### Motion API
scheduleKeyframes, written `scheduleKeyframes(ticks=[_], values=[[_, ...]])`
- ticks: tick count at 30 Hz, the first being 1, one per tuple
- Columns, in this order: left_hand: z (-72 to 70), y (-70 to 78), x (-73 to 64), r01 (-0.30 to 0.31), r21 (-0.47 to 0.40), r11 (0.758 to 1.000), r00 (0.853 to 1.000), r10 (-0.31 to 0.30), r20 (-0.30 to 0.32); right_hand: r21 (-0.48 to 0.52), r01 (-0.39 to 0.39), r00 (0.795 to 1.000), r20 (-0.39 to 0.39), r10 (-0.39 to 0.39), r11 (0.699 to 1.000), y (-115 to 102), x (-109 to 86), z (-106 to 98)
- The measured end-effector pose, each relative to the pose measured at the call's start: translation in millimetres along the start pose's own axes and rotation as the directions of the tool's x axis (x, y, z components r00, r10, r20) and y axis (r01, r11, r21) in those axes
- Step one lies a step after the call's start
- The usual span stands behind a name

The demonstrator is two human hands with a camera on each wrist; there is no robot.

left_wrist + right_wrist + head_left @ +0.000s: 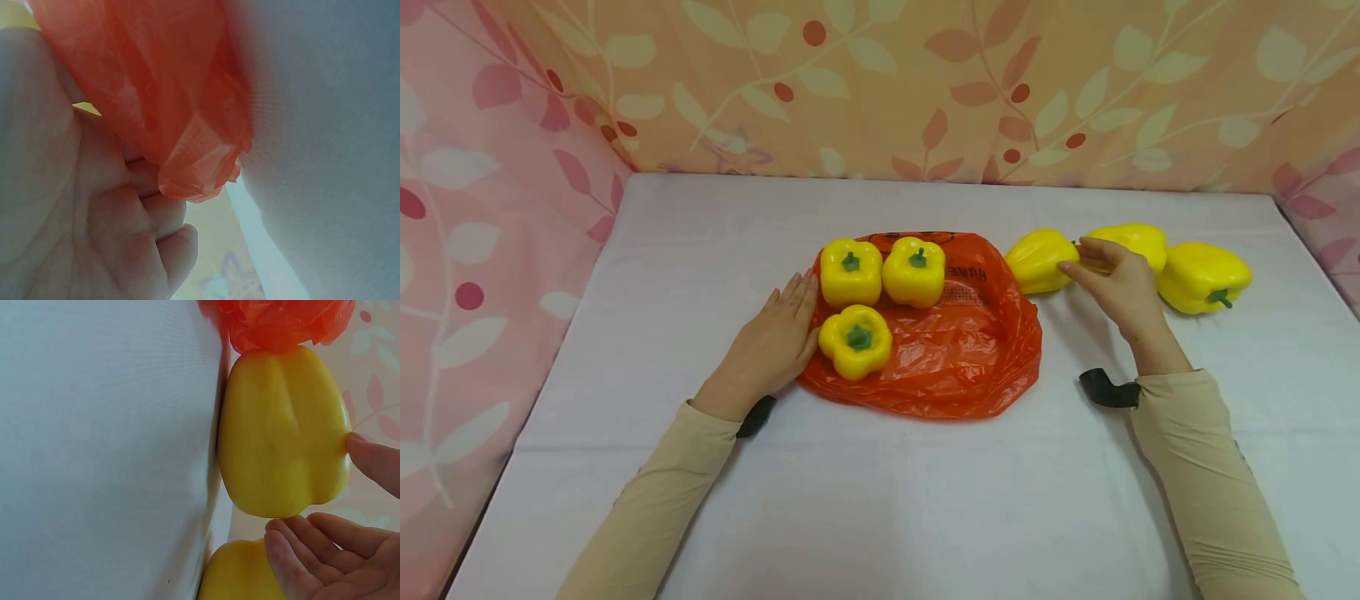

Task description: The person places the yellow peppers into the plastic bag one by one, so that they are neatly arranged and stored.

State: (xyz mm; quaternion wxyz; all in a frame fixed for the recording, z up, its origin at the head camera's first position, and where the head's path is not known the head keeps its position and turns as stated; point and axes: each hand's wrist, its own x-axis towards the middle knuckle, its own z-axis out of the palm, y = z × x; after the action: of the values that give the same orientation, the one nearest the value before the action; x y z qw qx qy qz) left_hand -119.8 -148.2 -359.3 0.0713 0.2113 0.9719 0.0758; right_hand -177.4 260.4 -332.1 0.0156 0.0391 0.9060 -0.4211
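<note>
A red plastic bag [932, 350] lies spread on the table, with three yellow bell peppers on its left part: one at the back left [852, 283], one beside it [914, 279] and one in front [856, 343]. My left hand [772, 342] lies along the bag's left edge, fingers straight and palm side against the crumpled plastic [194, 144]. My right hand [1116, 287] is at another bell pepper [1040, 262], which lies on its side at the bag's right edge. The thumb tip meets that pepper's side [281, 431], and the other fingers, loosely extended, are right at its end.
Two more yellow bell peppers lie to the right, one behind the right hand [1138, 242] and one farther right [1206, 279]. A white cloth covers the table [880, 500]. Patterned curtains [865, 92] stand along the back and sides. Black wrist devices [1108, 390] stick out at both cuffs.
</note>
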Motion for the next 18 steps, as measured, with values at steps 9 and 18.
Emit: scheduleKeyframes(ticks=[9,18], values=[[0.5,0.1,0.5,-0.002,-0.002,1.0,1.0,0.002,0.007,-0.006,-0.044,0.998,0.051,0.044,0.999,0.5,0.1,0.1],[0.0,0.2,0.0,-0.005,-0.002,1.0,1.0,0.005,-0.003,0.001,-0.043,0.994,0.102,0.043,0.999,3.4,3.3,-1.6]])
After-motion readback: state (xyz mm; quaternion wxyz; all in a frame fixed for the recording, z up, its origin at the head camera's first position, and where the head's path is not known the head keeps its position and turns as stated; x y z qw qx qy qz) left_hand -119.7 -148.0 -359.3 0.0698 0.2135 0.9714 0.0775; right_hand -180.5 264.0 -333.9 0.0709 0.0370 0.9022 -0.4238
